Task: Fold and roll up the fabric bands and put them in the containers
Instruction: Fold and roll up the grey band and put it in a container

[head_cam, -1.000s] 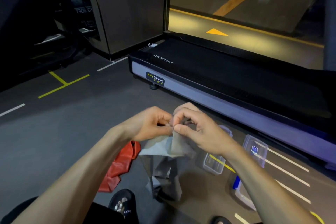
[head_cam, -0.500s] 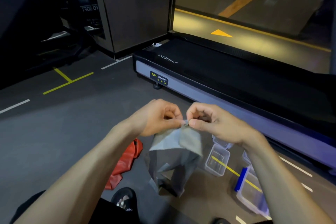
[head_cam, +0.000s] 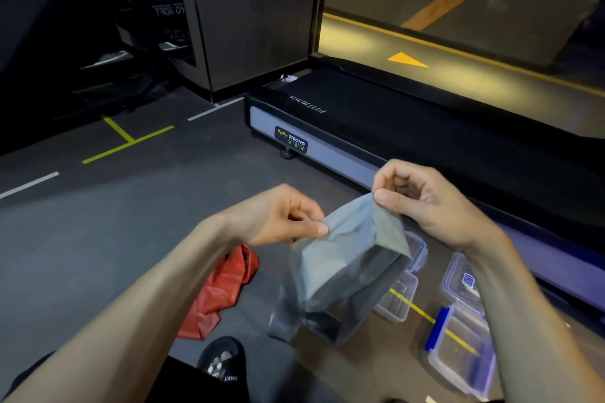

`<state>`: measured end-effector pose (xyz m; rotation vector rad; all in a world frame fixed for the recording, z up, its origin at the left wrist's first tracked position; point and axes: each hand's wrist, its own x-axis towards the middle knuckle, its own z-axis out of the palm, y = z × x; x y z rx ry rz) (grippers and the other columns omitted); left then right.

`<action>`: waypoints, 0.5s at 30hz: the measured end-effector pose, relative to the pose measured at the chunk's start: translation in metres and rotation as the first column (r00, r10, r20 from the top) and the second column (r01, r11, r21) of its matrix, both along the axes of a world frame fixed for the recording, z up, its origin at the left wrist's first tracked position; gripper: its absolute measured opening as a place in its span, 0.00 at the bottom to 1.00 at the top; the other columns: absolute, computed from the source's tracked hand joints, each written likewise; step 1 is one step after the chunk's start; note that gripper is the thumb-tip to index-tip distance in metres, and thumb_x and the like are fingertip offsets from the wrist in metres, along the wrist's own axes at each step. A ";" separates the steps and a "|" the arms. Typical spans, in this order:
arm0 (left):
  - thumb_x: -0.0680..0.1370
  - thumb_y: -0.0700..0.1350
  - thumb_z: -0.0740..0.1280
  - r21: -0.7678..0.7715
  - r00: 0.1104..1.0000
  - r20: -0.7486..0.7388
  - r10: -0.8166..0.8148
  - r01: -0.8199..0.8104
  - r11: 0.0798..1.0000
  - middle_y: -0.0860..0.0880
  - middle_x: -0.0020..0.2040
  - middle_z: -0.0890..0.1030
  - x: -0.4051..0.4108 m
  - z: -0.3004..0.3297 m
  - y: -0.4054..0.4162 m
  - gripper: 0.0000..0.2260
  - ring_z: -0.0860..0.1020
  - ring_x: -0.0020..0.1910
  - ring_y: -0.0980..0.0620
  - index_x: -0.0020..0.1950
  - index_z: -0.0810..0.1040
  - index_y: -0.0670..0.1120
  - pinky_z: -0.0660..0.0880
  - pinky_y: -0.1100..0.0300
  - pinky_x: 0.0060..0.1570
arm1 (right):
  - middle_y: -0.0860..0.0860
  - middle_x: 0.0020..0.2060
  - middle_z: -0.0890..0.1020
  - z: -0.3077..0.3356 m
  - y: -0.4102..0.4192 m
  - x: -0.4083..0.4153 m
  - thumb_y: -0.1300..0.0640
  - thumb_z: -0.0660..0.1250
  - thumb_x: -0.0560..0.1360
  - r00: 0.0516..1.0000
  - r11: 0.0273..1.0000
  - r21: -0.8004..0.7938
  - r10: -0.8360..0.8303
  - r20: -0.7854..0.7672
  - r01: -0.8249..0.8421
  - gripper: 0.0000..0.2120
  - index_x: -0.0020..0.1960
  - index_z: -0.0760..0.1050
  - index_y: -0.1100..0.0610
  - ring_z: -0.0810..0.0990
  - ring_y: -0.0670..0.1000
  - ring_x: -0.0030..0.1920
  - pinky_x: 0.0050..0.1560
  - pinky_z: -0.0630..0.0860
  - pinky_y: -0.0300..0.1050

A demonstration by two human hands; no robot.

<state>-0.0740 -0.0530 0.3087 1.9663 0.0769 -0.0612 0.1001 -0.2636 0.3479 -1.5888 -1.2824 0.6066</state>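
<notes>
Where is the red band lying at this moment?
In the head view the red band lies crumpled on the dark floor at lower centre-left, partly behind the left forearm, left of the hanging grey band and above the sandalled foot.

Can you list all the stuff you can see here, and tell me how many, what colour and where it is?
grey band: 1, grey, held up in the air between both hands, hanging down
red band: 1, red, crumpled on the floor under the left forearm
containers: at least 3, clear plastic, on the floor at right; one has a blue clip
lid: 1, clear with a blue label, on the floor near the treadmill
treadmill: 1, black and grey, ahead on the floor
sandal: 1, black, bottom edge, on a foot
left hand: 1, pinches one corner of the grey band
right hand: 1, pinches the other corner, higher up
</notes>
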 end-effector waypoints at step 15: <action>0.81 0.53 0.69 0.021 0.992 -0.027 -0.119 0.120 0.993 0.37 0.35 0.71 -0.005 0.004 0.007 0.14 0.66 0.37 0.47 0.47 0.82 0.42 0.65 0.56 0.37 | 0.52 0.40 0.80 -0.013 -0.004 0.006 0.58 0.71 0.78 1.000 0.999 -0.034 -0.005 -0.002 0.005 0.06 0.49 0.78 0.61 0.76 0.48 0.42 0.45 0.73 0.37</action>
